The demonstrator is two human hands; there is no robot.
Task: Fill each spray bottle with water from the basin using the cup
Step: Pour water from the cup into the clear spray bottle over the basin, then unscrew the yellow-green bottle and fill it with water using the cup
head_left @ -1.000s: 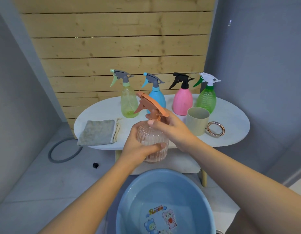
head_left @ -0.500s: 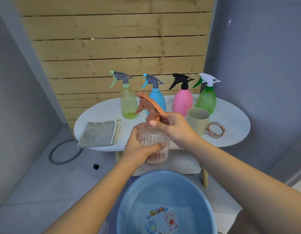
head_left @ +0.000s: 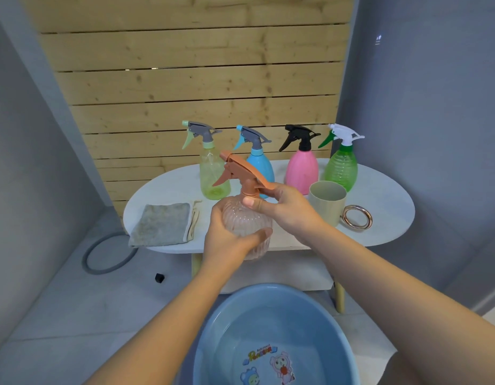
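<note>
A clear ribbed spray bottle with an orange trigger head is held in the air above the table's front edge. My left hand grips its round body. My right hand grips the neck just under the orange head. A beige cup stands upright on the table right of my right hand. A blue basin holding water sits on the floor below. At the back of the table stand a yellow-green bottle, a blue bottle, a pink bottle and a green bottle.
The white oval table also bears a folded grey cloth at the left and a metal ring by the cup. A grey hose ring and a small black piece lie on the floor. A wooden slat wall stands behind.
Both hands have kept their hold on the bottle. The orange head has turned slightly and my right hand has shifted round the neck.
</note>
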